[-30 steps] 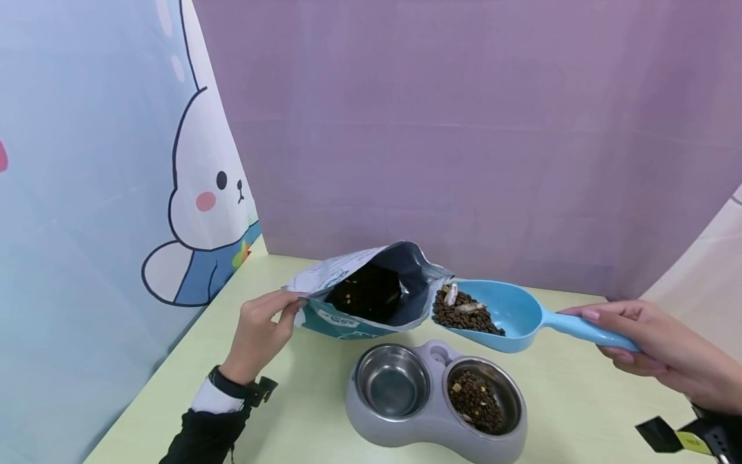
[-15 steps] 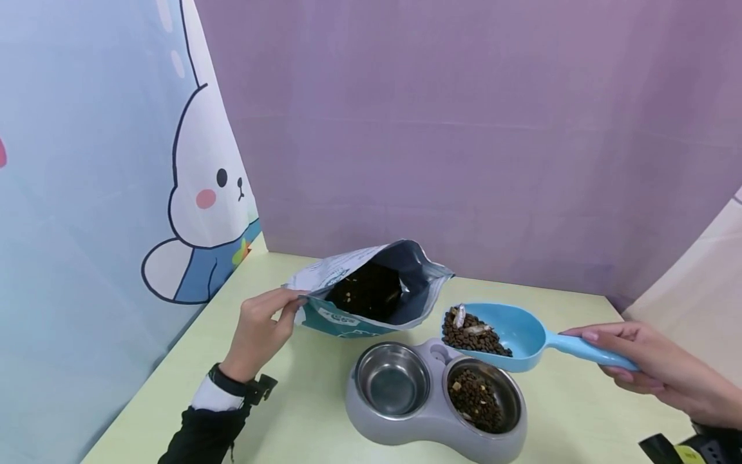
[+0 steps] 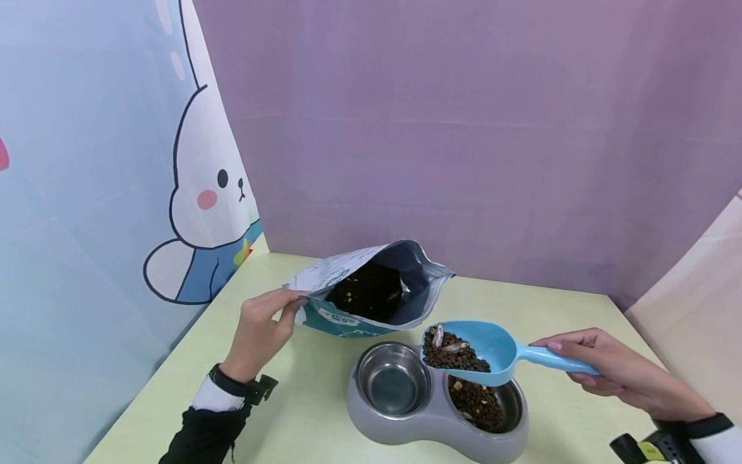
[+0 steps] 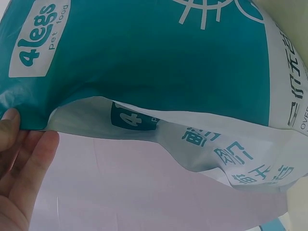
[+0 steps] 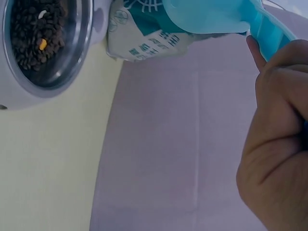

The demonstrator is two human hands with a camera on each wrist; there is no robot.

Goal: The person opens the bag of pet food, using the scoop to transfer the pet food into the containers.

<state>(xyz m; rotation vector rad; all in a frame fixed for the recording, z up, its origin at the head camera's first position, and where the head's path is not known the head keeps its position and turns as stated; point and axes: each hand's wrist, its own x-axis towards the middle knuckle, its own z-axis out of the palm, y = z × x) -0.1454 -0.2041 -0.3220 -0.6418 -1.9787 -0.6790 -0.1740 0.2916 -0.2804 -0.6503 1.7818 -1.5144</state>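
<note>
My left hand (image 3: pixel 265 328) pinches the left corner of an opened pet food bag (image 3: pixel 342 322), teal and white with a silvery lining. The bag's mouth gapes toward me, dark kibble inside. In the left wrist view, thumb and fingers (image 4: pixel 41 159) grip the bag's edge. My right hand (image 3: pixel 608 367) holds a light blue scoop (image 3: pixel 493 348) by its handle, loaded with brown kibble (image 3: pixel 449 354) and a few pale pieces. The scoop hangs over a grey double feeder (image 3: pixel 400 432), overlapping the back of its right steel bowl (image 3: pixel 513 406), which holds some kibble. The left steel bowl (image 3: pixel 394 381) is bare.
All this is on a pale yellow table (image 3: pixel 580 425). A purple cloth backdrop (image 3: pixel 464 142) rises behind it. To the left hangs a light blue sheet (image 3: pixel 87 225) with a cartoon rabbit, and a pale sheet (image 3: pixel 695 290) hangs at the right.
My right hand has brought the loaded scoop from beside the bag's mouth toward me, then left, over the feeder. The left hand and bag have stayed in place.
</note>
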